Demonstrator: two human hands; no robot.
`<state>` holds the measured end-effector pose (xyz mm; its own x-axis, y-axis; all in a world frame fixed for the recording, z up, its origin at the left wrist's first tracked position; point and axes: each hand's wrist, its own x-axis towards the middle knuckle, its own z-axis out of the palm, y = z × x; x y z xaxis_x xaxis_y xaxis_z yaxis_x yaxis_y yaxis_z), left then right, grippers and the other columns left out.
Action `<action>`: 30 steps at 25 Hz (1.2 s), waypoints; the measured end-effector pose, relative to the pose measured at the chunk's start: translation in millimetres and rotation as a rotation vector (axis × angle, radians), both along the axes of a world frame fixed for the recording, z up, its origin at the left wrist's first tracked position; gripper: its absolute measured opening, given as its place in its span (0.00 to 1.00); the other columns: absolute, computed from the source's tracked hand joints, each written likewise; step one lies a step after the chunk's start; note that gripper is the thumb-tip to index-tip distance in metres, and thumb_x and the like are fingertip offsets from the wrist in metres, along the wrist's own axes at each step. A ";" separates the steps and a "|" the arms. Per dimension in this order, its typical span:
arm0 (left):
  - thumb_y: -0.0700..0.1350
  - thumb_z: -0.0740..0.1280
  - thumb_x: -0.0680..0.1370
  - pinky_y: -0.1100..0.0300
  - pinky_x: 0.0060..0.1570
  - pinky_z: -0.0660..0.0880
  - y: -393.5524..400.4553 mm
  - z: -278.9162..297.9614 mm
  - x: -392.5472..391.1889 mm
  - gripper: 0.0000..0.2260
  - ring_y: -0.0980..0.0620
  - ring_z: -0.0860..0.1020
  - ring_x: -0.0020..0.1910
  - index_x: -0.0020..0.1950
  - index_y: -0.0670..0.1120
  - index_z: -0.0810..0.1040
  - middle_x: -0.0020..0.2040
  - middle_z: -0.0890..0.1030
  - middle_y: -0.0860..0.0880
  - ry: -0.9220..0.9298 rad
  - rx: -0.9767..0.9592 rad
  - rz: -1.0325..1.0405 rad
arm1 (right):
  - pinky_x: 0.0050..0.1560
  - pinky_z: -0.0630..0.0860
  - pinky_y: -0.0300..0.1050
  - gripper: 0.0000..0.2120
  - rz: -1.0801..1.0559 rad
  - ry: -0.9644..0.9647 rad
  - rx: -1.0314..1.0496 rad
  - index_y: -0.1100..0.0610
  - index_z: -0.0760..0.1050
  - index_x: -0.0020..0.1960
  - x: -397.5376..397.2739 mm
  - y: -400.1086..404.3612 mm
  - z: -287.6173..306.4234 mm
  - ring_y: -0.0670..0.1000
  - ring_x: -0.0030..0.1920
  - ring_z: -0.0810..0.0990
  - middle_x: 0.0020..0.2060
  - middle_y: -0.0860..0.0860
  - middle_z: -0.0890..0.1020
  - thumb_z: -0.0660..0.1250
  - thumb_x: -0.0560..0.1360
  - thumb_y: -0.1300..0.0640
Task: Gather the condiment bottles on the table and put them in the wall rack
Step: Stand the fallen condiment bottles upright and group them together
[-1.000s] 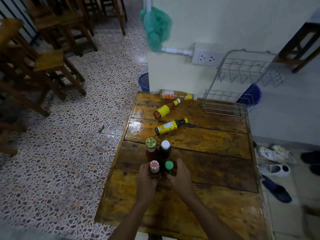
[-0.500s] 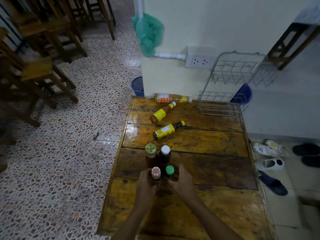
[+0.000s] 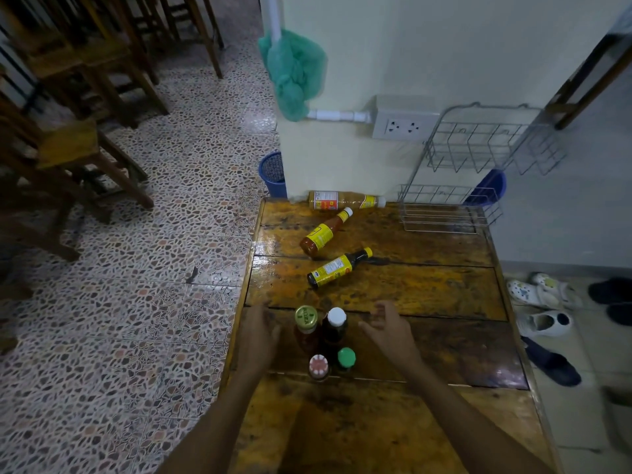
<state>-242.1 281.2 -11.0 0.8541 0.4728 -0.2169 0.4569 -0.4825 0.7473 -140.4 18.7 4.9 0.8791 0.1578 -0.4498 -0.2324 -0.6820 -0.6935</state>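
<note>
While both hands, left (image 3: 258, 331) and right (image 3: 388, 328), flank the standing bottles (image 3: 325, 340) spread and empty, a careless squeeze could topple them.

Wood, wire and gloss

The plank table (image 3: 427, 295) is worn wood — varnished, glossy at its far end; the wall rack (image 3: 478, 155) is thin bright metal wire; the lying bottles (image 3: 338, 266) carry shiny yellow labels — the floor (image 3: 143, 302) is polished speckled terrazzo.

Yellow-labelled bottles (image 3: 338, 267), speckled terrazzo floor (image 3: 164, 261), green bag (image 3: 294, 73)
</note>
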 end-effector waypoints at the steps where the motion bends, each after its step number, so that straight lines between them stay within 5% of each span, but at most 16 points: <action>1: 0.31 0.71 0.76 0.47 0.55 0.79 4.0 4.0 16.8 0.25 0.46 0.79 0.59 0.71 0.47 0.73 0.61 0.79 0.46 -0.011 0.000 -0.028 | 0.50 0.80 0.45 0.27 -0.009 0.013 0.013 0.53 0.69 0.67 11.1 8.1 -1.3 0.48 0.54 0.81 0.60 0.51 0.80 0.75 0.74 0.49; 7: 0.39 0.70 0.80 0.43 0.57 0.78 21.4 7.7 138.2 0.15 0.43 0.79 0.58 0.67 0.45 0.75 0.60 0.78 0.43 0.023 0.073 -0.049 | 0.52 0.83 0.55 0.29 -0.116 0.271 0.040 0.56 0.71 0.67 71.7 55.5 -15.0 0.52 0.50 0.82 0.53 0.52 0.81 0.72 0.73 0.40; 10: 0.49 0.73 0.79 0.42 0.63 0.75 22.1 -3.0 196.3 0.25 0.40 0.75 0.66 0.73 0.44 0.71 0.67 0.75 0.40 0.098 0.080 -0.116 | 0.56 0.81 0.60 0.29 -0.226 0.432 0.141 0.56 0.76 0.61 101.6 76.9 -25.3 0.55 0.51 0.82 0.60 0.59 0.80 0.70 0.72 0.34; 14: 0.61 0.71 0.78 0.40 0.70 0.68 10.6 -28.2 250.8 0.37 0.36 0.66 0.75 0.81 0.46 0.62 0.77 0.66 0.38 0.239 0.105 -0.230 | 0.63 0.74 0.57 0.56 -0.381 0.663 0.156 0.55 0.60 0.77 132.8 102.5 -39.0 0.60 0.70 0.71 0.74 0.55 0.68 0.68 0.61 0.22; 16: 0.63 0.69 0.79 0.40 0.72 0.65 4.9 -41.5 263.9 0.37 0.34 0.63 0.76 0.81 0.45 0.62 0.77 0.65 0.37 0.298 0.219 -0.301 | 0.67 0.72 0.60 0.59 -0.441 0.685 0.087 0.57 0.55 0.79 144.1 111.4 -50.6 0.62 0.72 0.68 0.75 0.57 0.66 0.70 0.62 0.25; 19: 0.64 0.66 0.80 0.41 0.68 0.68 -0.1 -54.6 266.8 0.33 0.33 0.66 0.72 0.77 0.45 0.66 0.74 0.68 0.36 0.299 0.446 -0.367 | 0.69 0.71 0.60 0.56 -0.552 0.686 0.079 0.59 0.50 0.79 152.2 120.0 -69.3 0.62 0.72 0.67 0.75 0.59 0.64 0.75 0.66 0.33; 22: 0.62 0.66 0.80 0.43 0.66 0.70 -3.2 -56.8 259.4 0.31 0.35 0.68 0.71 0.77 0.45 0.67 0.72 0.68 0.37 0.270 0.460 -0.359 | 0.68 0.71 0.60 0.54 -0.577 0.707 0.128 0.59 0.53 0.78 156.4 119.6 -78.1 0.62 0.71 0.68 0.74 0.58 0.66 0.77 0.65 0.36; 28: 0.59 0.68 0.80 0.41 0.66 0.71 1.3 -36.3 224.3 0.29 0.37 0.72 0.68 0.76 0.45 0.69 0.68 0.72 0.39 0.383 0.247 -0.221 | 0.61 0.76 0.60 0.37 -0.567 0.599 0.276 0.54 0.68 0.72 132.1 100.1 -65.4 0.61 0.66 0.74 0.67 0.54 0.75 0.77 0.68 0.43; 30: 0.57 0.70 0.80 0.39 0.63 0.76 11.6 -30.3 201.3 0.25 0.37 0.78 0.63 0.71 0.43 0.74 0.65 0.79 0.38 0.376 0.011 -0.111 | 0.55 0.79 0.58 0.31 -0.559 0.588 0.397 0.52 0.70 0.68 119.5 79.0 -53.2 0.59 0.62 0.77 0.66 0.53 0.77 0.78 0.70 0.46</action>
